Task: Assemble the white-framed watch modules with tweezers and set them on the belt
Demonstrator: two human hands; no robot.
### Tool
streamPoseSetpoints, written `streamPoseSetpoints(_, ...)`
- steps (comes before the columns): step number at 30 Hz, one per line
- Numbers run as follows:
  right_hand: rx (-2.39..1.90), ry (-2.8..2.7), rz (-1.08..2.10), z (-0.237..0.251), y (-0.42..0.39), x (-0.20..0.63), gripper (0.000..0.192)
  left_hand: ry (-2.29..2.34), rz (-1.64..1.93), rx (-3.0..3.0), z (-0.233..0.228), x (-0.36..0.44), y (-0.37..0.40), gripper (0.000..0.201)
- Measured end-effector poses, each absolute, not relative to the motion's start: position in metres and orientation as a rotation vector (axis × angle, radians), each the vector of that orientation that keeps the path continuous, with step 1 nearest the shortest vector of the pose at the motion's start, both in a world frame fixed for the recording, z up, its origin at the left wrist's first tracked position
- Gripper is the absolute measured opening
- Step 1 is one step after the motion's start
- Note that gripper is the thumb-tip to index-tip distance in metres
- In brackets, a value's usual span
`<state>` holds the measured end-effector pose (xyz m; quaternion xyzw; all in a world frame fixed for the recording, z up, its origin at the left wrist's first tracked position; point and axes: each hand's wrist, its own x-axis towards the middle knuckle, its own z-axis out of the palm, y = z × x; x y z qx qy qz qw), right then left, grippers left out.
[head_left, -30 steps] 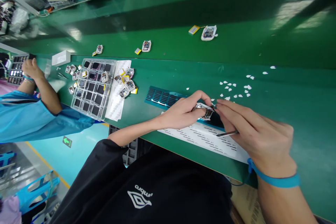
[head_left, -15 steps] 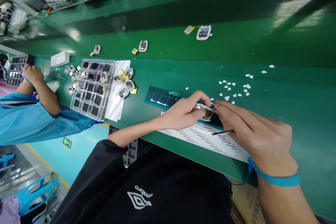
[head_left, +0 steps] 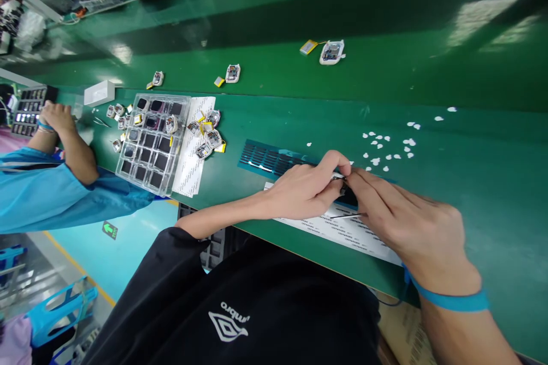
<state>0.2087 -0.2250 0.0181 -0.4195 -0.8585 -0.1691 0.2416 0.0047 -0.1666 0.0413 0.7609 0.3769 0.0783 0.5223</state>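
Note:
My left hand (head_left: pixel 306 188) is closed on a small white watch case (head_left: pixel 339 175), gripping it between thumb and bent index finger. The fingers hide most of the case. My right hand (head_left: pixel 398 217) meets it from the right, its thumb and fingertips pinched at the case's edge. A thin dark tool (head_left: pixel 346 216) sticks out leftward below the right hand's fingers; its kind cannot be made out. Under both hands lie a teal sheet of black strips (head_left: pixel 261 157) and a white printed sheet (head_left: pixel 317 227).
Small white stickers (head_left: pixel 377 148) are scattered beyond my right hand. Watch cases with yellow-edged batteries (head_left: pixel 209 136) lie left, by a clear compartment tray (head_left: pixel 171 151) of dark screens. More cases (head_left: pixel 331 52) sit along the far strip. A co-worker's hands (head_left: pixel 60 117) are far left.
The watch case has tilted in my left hand and shows less of its inside. My right hand has shifted slightly left, and its thin tool with it.

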Motion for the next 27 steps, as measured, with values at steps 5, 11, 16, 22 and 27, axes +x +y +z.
streamPoseSetpoints(5,-1.17,-2.154,-0.077,0.019,-0.222,0.211,0.027,0.899,0.342,1.746,0.039,0.008,-0.174,0.016)
streamPoseSetpoints(11,-1.409,-1.795,0.552,0.03,-0.223,0.207,0.021,0.852,0.324,1.826,0.04,0.011,-0.182,0.021)
streamPoseSetpoints(16,-1.532,-1.613,0.86,0.033,-0.222,0.207,0.036,0.826,0.327,1.922,0.032,0.011,-0.188,0.04)
streamPoseSetpoints(22,-1.558,-1.592,0.755,0.035,-0.225,0.212,0.035,0.751,0.371,1.833,0.034,0.011,-0.188,0.042)
streamPoseSetpoints(27,-1.449,-1.59,0.662,0.037,-0.228,0.211,0.011,0.757,0.422,1.725,0.034,0.009,-0.182,0.031)
